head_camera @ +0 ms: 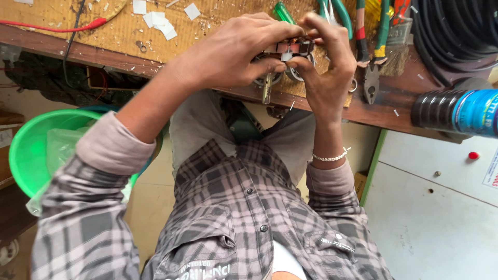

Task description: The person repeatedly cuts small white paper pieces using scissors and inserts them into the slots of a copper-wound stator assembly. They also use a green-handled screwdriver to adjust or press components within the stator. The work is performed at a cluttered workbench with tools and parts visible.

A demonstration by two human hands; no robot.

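Observation:
Both hands meet over the edge of a wooden workbench (124,57). My left hand (233,52) and my right hand (327,62) together grip a small metal and dark part (291,47) with round metal pieces under it. A metal shaft (267,88) hangs down below my left hand, and a green screwdriver handle (282,11) shows above the fingers. A thin silver bracelet (331,156) is on my right wrist. The fingers hide most of the part.
Pliers with green and red handles (371,57) and a brush (397,49) lie on the bench at right. A coil of black cable (456,36), a blue and black tube (467,111), a red wire (52,27), paper scraps (161,23). A green tub (36,145) sits at lower left, a white cabinet (430,207) at right.

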